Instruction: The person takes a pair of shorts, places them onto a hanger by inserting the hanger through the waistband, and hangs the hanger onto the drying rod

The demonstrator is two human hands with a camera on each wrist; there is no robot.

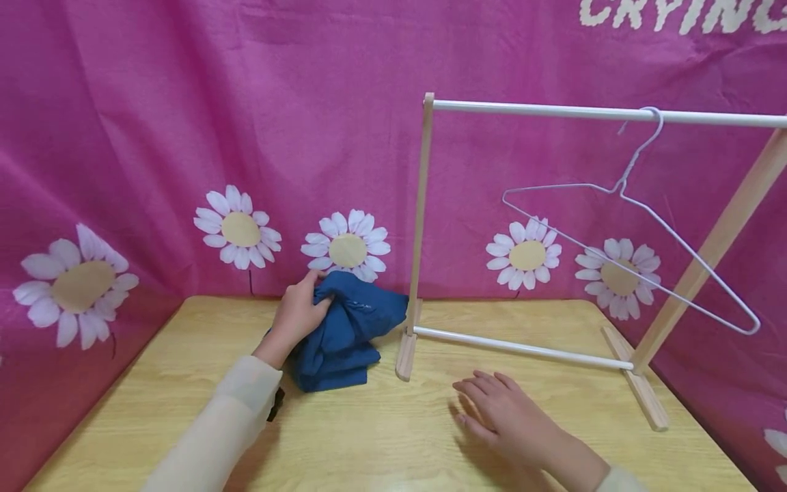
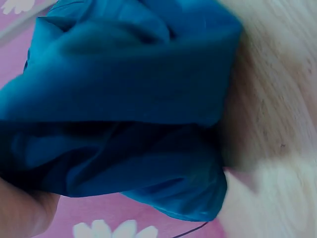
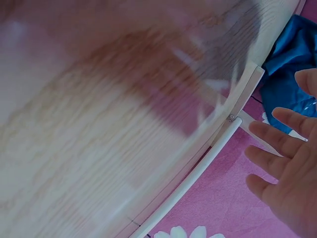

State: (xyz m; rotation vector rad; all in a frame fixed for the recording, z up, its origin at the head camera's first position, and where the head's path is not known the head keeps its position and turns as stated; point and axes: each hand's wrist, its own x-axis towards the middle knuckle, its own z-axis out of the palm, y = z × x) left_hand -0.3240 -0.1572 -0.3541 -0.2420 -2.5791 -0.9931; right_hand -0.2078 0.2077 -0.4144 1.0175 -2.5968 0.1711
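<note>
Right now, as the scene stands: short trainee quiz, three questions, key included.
1. What grips the blue cloth?
A) left hand
B) right hand
C) both hands
2. True or false: the blue cloth is on the white hanger.
3. Fill in: the white hanger hangs from the ___ bar of the rack.

Key:
1. A; the right hand holds nothing.
2. False; the cloth is bunched over the table.
3. Top.

A crumpled blue cloth (image 2: 133, 84) fills much of the view, its folds dark in the middle. Part of the left hand (image 2: 25, 210) shows at the lower left, against the cloth. Wood-grained tabletop (image 2: 277, 124) lies along the right; pink fabric (image 2: 183, 210) with white petals (image 2: 116, 230) shows below.
</note>
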